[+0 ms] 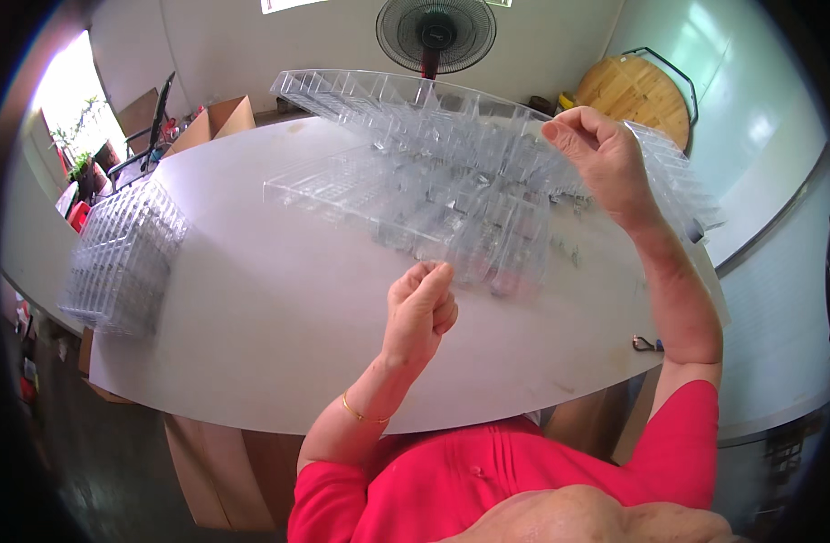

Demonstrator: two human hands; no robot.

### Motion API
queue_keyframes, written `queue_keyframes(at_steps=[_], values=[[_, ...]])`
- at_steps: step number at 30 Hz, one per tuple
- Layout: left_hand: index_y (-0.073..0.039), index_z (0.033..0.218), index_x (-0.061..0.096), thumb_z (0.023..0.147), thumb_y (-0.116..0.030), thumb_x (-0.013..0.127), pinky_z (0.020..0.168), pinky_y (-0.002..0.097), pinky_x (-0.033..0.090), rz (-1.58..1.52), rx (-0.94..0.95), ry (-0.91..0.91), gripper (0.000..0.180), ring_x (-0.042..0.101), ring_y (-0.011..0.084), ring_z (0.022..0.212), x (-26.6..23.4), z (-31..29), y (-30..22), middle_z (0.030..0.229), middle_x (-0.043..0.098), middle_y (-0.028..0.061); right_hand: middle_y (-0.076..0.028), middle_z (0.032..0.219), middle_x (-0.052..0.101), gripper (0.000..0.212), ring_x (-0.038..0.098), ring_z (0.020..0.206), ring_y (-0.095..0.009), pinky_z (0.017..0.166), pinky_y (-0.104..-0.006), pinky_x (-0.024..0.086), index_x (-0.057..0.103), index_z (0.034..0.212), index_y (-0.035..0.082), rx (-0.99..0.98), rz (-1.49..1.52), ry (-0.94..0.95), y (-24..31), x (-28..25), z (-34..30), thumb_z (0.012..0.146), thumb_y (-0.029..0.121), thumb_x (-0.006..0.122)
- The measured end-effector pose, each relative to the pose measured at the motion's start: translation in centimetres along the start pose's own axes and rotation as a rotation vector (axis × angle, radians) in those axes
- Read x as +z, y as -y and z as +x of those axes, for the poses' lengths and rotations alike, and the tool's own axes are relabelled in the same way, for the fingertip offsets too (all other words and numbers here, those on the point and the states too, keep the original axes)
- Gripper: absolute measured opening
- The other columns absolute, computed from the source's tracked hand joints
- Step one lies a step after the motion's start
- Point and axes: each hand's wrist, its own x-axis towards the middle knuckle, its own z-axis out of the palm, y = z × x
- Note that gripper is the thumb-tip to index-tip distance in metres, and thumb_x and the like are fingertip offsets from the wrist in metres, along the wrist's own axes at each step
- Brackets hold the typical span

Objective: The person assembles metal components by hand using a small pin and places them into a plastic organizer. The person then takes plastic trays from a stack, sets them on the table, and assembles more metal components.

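Observation:
A clear plastic tray with many compartment walls is raised and tilted over the table. My right hand is closed, thumb against fingers, at the tray's far right corner. A lower clear edge runs toward my left hand, which is closed in a fist with the thumb on top, pinching at its near right corner. Because the plastic is see-through, I cannot tell whether both edges belong to one tray. Beneath them, more clear compartments stand on the table, with small shiny contents too blurred to name.
A stack of clear compartment trays stands at the table's left edge; more clear trays are at the right. A dark looped item lies beside my right forearm. Beyond the white table are a fan and a cardboard box.

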Motion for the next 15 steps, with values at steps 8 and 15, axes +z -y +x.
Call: queue_keyframes(at_steps=[8, 15], values=[[-0.009, 0.093, 0.054, 0.099, -0.014, 0.06, 0.043, 0.0238, 0.021, -0.047, -0.007, 0.007, 0.011, 0.026, 0.0038, 0.045, -3.4, -0.8, 1.4, 0.06, 0.033, -0.0085, 0.007, 0.075, 0.059, 0.021, 0.049, 0.071, -0.001, 0.064, -0.018, 0.041, 0.07, 0.095, 0.003, -0.098, 0.003, -0.238, 0.2, -3.9, 0.9, 0.095, 0.023, 0.071], [-0.007, 0.095, 0.054, 0.1, -0.015, 0.06, 0.043, 0.0237, 0.022, -0.035, -0.013, 0.019, 0.011, 0.027, 0.0042, 0.045, -3.9, -1.5, 2.2, 0.06, 0.035, -0.0078, 0.005, 0.079, 0.058, 0.015, 0.044, 0.067, -0.004, 0.06, -0.0219, 0.039, 0.068, 0.095, 0.003, -0.313, -0.194, -0.391, -1.0, -6.0, 0.8, 0.094, 0.018, 0.072]])
